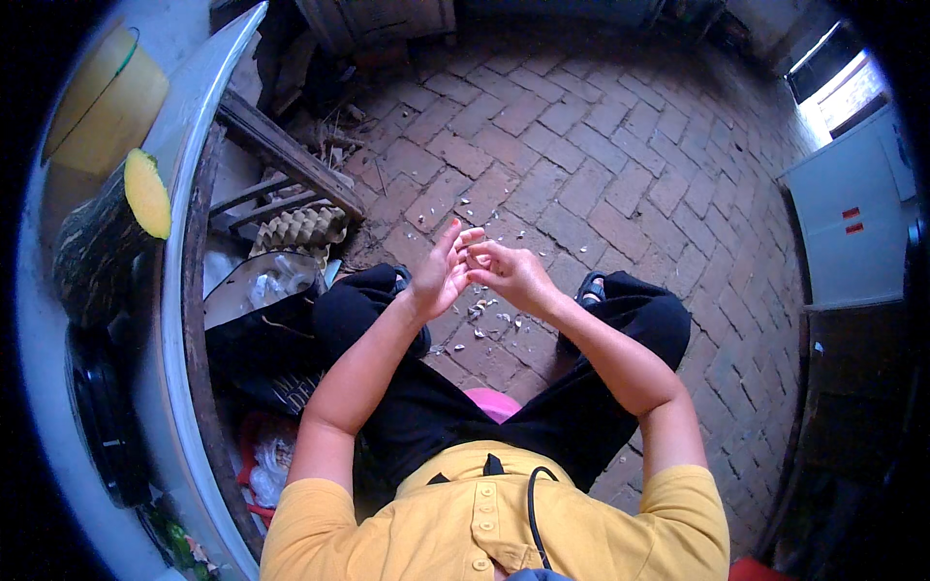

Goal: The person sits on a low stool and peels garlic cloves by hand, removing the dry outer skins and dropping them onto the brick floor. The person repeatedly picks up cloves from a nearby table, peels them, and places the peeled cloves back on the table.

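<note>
My left hand (440,274) is held palm inward above the brick floor, its thumb raised and its fingers curled. My right hand (513,276) meets it from the right, thumb and forefinger brought together close to the left palm. Anything small between the fingers is too hidden to make out. Pale shell-like scraps (479,312) lie scattered on the bricks below both hands and between my feet. Part of a pink seat (494,404) shows between my legs.
At left stands a table (190,145) bearing a cut squash (102,240) and a yellow bucket (116,102). Egg trays (301,229), a lined bin (261,283) and a red basket (247,457) sit beneath or beside it. A pale cabinet (846,218) stands at right.
</note>
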A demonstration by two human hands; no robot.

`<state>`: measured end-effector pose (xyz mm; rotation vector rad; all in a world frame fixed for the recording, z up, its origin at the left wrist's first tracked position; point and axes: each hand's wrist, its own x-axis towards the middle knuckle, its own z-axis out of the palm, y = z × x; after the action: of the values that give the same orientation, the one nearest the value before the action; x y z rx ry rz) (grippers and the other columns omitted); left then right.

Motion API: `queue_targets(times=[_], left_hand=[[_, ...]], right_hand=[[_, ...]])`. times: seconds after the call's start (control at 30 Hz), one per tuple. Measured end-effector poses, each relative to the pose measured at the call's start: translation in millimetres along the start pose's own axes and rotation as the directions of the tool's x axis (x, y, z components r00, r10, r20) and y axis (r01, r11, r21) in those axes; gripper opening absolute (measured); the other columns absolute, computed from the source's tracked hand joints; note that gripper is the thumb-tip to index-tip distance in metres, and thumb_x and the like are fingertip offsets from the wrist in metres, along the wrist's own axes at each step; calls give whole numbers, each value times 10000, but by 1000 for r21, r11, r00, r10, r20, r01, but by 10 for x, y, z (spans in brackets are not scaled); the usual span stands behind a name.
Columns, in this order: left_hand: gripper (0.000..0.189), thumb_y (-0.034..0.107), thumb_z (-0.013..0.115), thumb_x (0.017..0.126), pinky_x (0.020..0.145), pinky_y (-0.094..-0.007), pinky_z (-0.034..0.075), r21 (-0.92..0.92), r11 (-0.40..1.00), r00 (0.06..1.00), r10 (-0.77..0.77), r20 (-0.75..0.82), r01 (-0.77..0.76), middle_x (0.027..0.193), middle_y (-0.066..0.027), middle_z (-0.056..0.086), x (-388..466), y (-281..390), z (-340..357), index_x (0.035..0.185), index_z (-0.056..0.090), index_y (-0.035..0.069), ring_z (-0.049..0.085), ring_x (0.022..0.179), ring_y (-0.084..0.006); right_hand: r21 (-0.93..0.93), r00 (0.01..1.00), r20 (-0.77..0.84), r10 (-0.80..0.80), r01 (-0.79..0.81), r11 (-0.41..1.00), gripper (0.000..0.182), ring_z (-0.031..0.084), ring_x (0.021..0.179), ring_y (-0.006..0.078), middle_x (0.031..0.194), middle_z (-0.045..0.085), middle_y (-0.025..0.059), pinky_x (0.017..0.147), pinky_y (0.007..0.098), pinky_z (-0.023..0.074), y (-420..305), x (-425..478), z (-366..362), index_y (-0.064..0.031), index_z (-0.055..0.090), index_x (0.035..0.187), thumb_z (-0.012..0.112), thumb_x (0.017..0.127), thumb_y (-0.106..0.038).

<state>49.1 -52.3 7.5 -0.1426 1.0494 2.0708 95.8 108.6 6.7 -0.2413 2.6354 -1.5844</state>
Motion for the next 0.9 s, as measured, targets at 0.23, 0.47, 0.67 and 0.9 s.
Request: queue_targets(times=[0.23, 0.47, 0.67, 0.9], left_hand=[[412, 287, 504, 971, 986, -313, 437, 68, 994, 994, 79, 78, -85, 1208, -131, 563, 31, -51, -128, 1259, 478, -7, 554, 1117, -191], [310, 118, 552, 949, 960, -307, 482, 116, 989, 995, 80, 61, -87, 1150, -93, 611, 12, -58, -76, 1228, 533, -15, 605, 1060, -166], [296, 167, 555, 955, 895, -312, 493, 44, 995, 990, 86, 109, -91, 1087, -57, 632, 31, -86, -120, 1212, 557, 19, 616, 984, -149], [303, 175, 606, 927, 804, -284, 511, 116, 984, 990, 130, 50, -135, 1060, -34, 639, 20, -119, -108, 1202, 572, 52, 621, 941, -127]], right_hand=[[61, 990, -136, -25, 34, 998, 251, 669, 713, 292, 814, 662, 175, 628, 394, 520, 43, 60, 46, -39, 575, 991, 661, 840, -220], [610, 975, 36, 221, -197, 768, 292, 536, 564, 69, 852, 620, 37, 459, 203, 421, -43, 58, -144, -35, 544, 1095, 621, 898, -235], [687, 978, 81, 194, -196, 699, 296, 511, 528, 46, 783, 603, 5, 433, 189, 375, -124, 33, -146, -40, 584, 1151, 589, 925, -231], [689, 978, 27, 205, -166, 705, 229, 509, 520, 42, 752, 593, 2, 421, 191, 367, -100, 32, -142, -38, 594, 1071, 584, 925, -214]])
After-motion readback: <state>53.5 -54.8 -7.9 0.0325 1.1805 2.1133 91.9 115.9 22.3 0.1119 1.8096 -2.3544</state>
